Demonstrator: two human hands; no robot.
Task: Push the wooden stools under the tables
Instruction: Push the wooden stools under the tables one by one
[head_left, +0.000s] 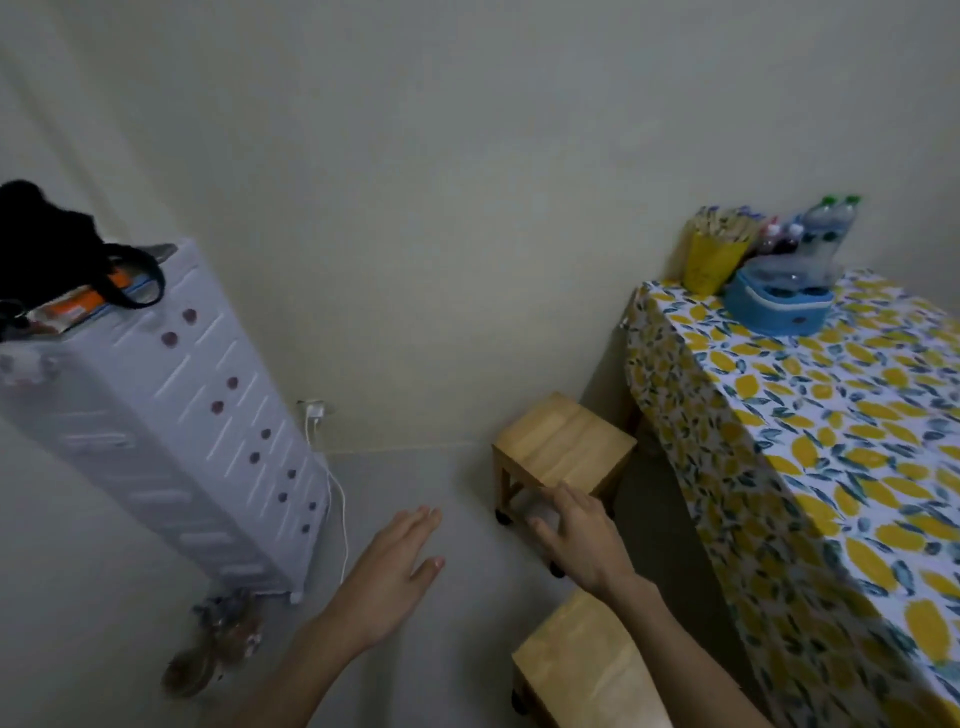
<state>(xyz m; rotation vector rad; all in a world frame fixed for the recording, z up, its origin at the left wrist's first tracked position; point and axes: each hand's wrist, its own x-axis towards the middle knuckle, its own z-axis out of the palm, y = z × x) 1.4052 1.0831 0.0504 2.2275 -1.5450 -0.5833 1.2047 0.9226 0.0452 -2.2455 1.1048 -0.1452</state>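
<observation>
Two light wooden stools stand on the grey floor beside a table (810, 415) draped in a lemon-print cloth. The far stool (563, 441) sits near the wall, left of the table's end. The near stool (587, 670) is at the bottom of the view, partly behind my right forearm. My right hand (576, 535) hovers with fingers spread at the far stool's near edge; I cannot tell if it touches. My left hand (400, 566) is open over bare floor, left of both stools, holding nothing.
A tall white plastic drawer unit (171, 426) stands at the left with a black bag (47, 249) on top. A white charger cable (337, 499) hangs from a wall socket. On the table are a yellow cup (709, 260), a blue container (776, 306) and bottles (826, 228).
</observation>
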